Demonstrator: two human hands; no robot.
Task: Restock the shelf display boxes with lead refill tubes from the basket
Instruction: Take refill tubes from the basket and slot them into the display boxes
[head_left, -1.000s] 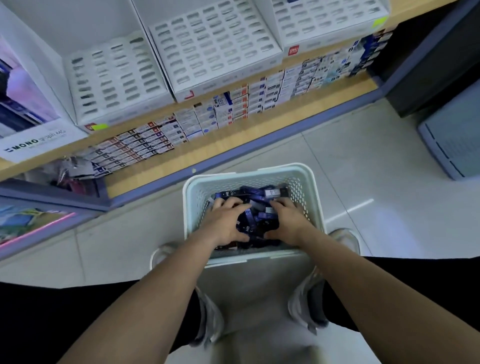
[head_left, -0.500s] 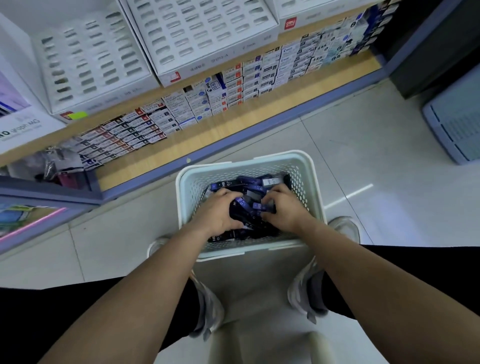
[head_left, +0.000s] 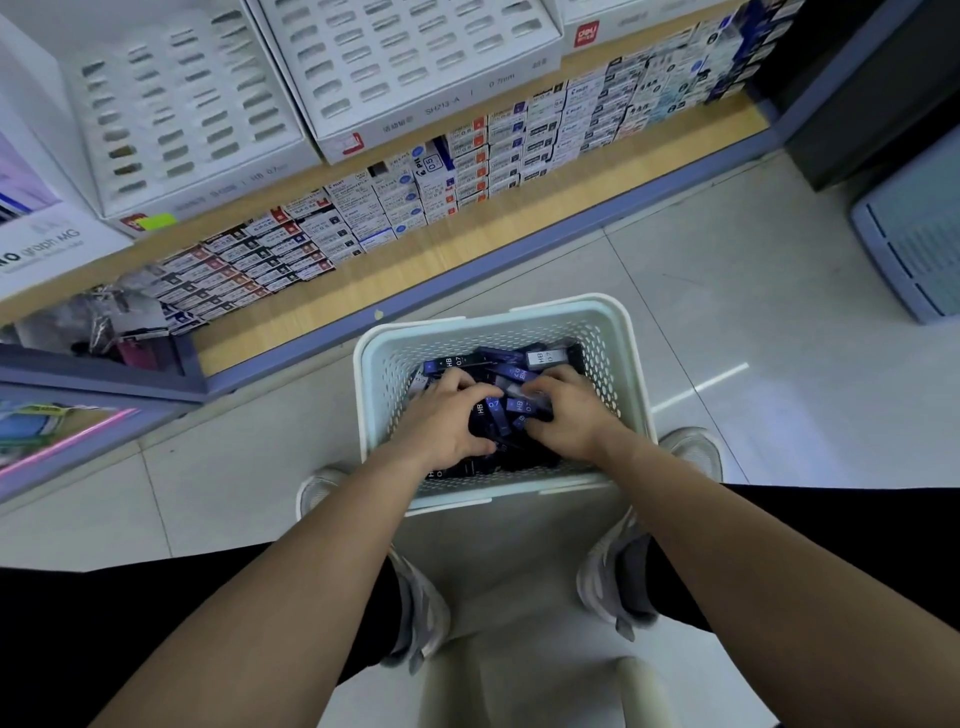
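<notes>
While the left hand (head_left: 447, 422) and right hand (head_left: 567, 415) grip lead refill tubes (head_left: 496, 411) in the basket (head_left: 621, 332), these look dark blue, marked HB 0.7.

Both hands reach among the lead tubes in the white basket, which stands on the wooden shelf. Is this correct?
No. The head view shows the white basket on the floor, before the shelf. The left hand and right hand do reach among the lead tubes.

Navy-and-black lead refill tubes (head_left: 496, 413) carry white lettering; the basket (head_left: 396, 374) is pale mint with a hole-punched lattice; the display boxes (head_left: 415, 67) are white, patterned with rows of slots; the shelf (head_left: 519, 229) is light wood-grain, edged blue-grey.
</notes>
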